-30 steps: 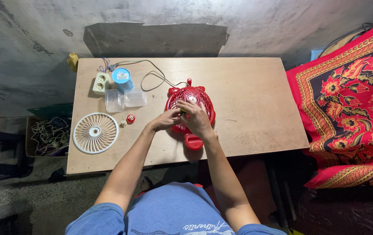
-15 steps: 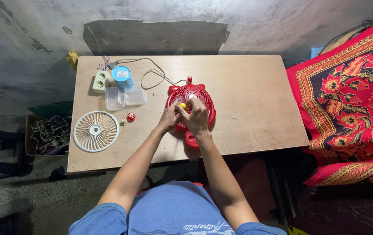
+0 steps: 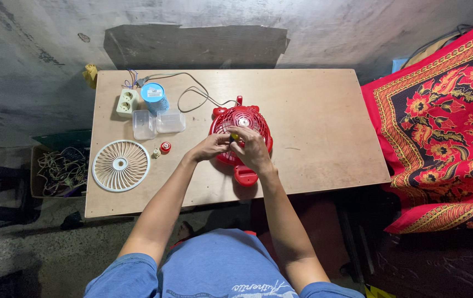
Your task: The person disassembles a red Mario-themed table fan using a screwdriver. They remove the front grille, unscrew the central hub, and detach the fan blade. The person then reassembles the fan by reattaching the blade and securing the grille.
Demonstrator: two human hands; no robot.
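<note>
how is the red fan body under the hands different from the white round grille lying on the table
The red fan body is red and bulky, with a stand and a cord; the white fan grille is white, flat and a single thin piece. The fan body has both hands on it, left hand and right hand; the grille lies untouched near the table's left front. Both are round with radial ribs and lie flat.
</note>
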